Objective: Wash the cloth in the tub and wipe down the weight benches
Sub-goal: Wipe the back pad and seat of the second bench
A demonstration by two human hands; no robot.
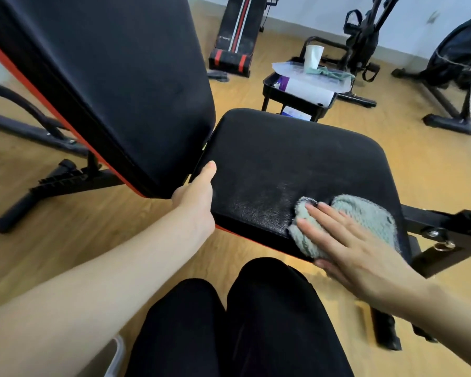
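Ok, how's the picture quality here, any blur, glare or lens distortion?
Head view: the wide-angle lens bows the backrest toward the frame edges; the bench frame at far left is smeared by motion blur; the right hand and cloth are fairly sharp; a faint sheen shows on the seat pad beside the cloth; the light is soft and even, with no hard shadows.

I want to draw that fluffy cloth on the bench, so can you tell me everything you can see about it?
The cloth is pale grey-green and fluffy, like a thick microfibre rag. It lies bunched and folded, not spread flat, on the near right corner of the black seat pad, hanging a little over the front edge. The right hand presses flat on it with straight fingers, covering its middle. The pad just left of it looks shiny, maybe wet.
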